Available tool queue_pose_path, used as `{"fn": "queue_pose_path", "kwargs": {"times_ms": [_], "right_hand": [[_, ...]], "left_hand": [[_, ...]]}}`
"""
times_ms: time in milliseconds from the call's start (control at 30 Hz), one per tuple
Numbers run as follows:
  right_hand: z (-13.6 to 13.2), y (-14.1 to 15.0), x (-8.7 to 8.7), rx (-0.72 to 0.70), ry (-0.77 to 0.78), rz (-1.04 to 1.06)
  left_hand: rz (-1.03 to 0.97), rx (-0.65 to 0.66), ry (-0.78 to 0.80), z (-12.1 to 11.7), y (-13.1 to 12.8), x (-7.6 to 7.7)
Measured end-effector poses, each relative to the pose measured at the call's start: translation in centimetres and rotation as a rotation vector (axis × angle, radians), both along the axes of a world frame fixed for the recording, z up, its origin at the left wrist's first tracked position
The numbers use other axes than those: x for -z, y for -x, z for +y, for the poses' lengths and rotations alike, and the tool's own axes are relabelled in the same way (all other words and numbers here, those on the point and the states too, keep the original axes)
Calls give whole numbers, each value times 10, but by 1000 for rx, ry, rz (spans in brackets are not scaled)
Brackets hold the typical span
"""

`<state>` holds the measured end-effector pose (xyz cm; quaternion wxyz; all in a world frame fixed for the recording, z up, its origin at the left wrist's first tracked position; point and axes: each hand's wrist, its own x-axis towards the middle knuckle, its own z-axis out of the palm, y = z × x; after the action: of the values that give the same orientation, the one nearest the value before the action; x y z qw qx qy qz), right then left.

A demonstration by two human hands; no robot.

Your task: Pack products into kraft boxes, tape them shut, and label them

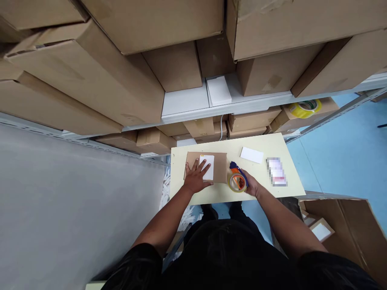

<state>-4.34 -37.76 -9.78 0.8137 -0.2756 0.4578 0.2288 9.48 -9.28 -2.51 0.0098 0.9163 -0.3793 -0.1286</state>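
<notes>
On the cream table lies a flat brown cardboard box [220,169] with a white label [209,164] on its top. My left hand [196,177] rests on the box with fingers spread, partly covering the label. At the box's right edge, my right hand [250,182] grips a blue and orange tape dispenser [235,168] loaded with a roll of clear tape [232,187]. The right fingers are mostly hidden behind the dispenser. Whether the tape touches the box I cannot tell.
A white card or pad [252,155] and a blurred phone-like object [276,171] lie on the table [220,198]. Shelves with large cartons [99,72] rise behind it. A yellow tape roll [305,108] sits on a lower carton. An open carton [347,229] stands at right.
</notes>
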Motion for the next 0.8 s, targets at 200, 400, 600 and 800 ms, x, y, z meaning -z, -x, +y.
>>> {"fn": "queue_pose_path", "kwargs": {"times_ms": [200,400,600,800], "right_hand": [[83,75,1,124,-310,-40],[74,34,9,217,-201,-79],[3,-45,8,20,-74,-20],[-12,-95,2,-166,-35,34]], "left_hand": [[-4,-114,6,-17,22,4],[14,-252,-44,-27,62,-2],[74,130,-12,12,60,-13],[-9,269,78,36,20,3]]}}
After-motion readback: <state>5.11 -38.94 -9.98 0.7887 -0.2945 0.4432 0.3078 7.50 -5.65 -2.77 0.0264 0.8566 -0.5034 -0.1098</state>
